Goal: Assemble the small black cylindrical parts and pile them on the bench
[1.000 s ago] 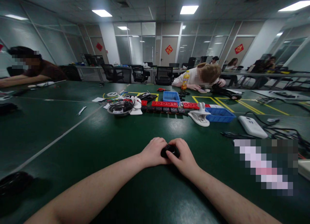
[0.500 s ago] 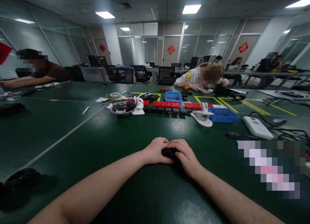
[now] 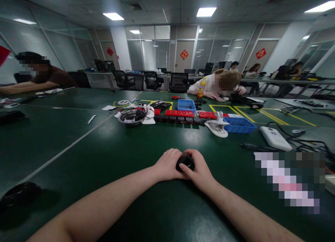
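Both hands [image 3: 169, 165] [image 3: 201, 170] hold a black ring [image 3: 180, 164]; bottle label [image 3: 201, 85] blurred.

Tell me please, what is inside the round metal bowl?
The metal bowl holds a tangle of dark cables and a small pale piece. These contents cover its bottom, so whatever may lie beneath them cannot be seen.

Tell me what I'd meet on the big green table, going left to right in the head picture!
Black ring → small wrench → metal bowl → left hand → black round thing → right hand → bigger blue bin → white box.
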A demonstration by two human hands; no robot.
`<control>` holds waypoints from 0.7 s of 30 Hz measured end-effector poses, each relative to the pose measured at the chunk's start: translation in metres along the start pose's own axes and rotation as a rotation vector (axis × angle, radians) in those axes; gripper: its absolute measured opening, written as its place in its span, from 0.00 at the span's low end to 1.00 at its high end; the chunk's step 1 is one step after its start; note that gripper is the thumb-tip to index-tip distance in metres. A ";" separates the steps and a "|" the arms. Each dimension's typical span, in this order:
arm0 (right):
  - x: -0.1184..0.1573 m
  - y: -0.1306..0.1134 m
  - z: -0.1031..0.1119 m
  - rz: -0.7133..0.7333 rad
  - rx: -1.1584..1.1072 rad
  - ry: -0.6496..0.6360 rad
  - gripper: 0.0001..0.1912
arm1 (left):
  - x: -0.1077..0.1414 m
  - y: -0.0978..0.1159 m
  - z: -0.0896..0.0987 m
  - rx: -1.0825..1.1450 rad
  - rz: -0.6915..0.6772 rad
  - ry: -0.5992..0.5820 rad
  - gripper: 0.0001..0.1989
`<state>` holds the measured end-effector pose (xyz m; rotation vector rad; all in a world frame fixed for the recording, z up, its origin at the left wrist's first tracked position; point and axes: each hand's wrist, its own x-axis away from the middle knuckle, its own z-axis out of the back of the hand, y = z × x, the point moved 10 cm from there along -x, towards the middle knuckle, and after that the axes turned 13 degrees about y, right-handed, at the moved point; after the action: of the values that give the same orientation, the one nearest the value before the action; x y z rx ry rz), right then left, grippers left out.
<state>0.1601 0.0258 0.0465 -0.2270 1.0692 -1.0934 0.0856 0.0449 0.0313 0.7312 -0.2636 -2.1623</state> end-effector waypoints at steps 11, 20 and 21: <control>-0.003 -0.008 0.004 0.034 -0.006 -0.007 0.08 | -0.001 0.001 -0.002 0.013 -0.040 -0.041 0.16; -0.002 -0.018 0.007 0.107 -0.059 -0.044 0.14 | 0.001 0.005 -0.002 0.060 -0.075 -0.072 0.19; -0.002 -0.019 0.007 0.116 -0.081 -0.051 0.14 | 0.001 0.005 -0.002 0.066 -0.075 -0.071 0.18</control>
<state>0.1540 0.0159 0.0625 -0.2527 1.0691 -0.9368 0.0892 0.0413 0.0316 0.7118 -0.3512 -2.2630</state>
